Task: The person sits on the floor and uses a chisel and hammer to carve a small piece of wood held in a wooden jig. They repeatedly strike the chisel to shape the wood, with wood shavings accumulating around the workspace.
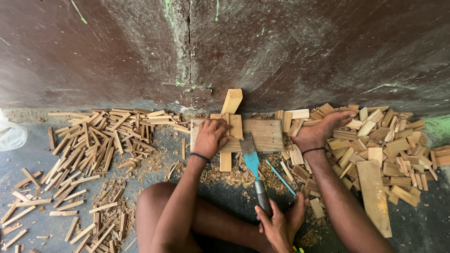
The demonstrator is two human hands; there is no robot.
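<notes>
My left hand (211,137) grips a small wooden block (236,125) and presses it down on a flat wooden board (265,133) that lies by the wall. A long wooden stick (232,100) runs under the board and pokes out at its far and near sides. My right hand (323,129) reaches to the right and rests with spread fingers on a heap of short wooden blocks (393,145). A blue-painted blade (251,157) points at the board. Its dark handle (262,197) is clamped by my foot (281,225).
Thin split sticks (98,140) cover the floor on the left. Wood shavings (234,175) lie in front of the board, with a thin blue rod (281,178) among them. A longer plank (375,197) lies at the right. A dark wall (281,47) closes the far side.
</notes>
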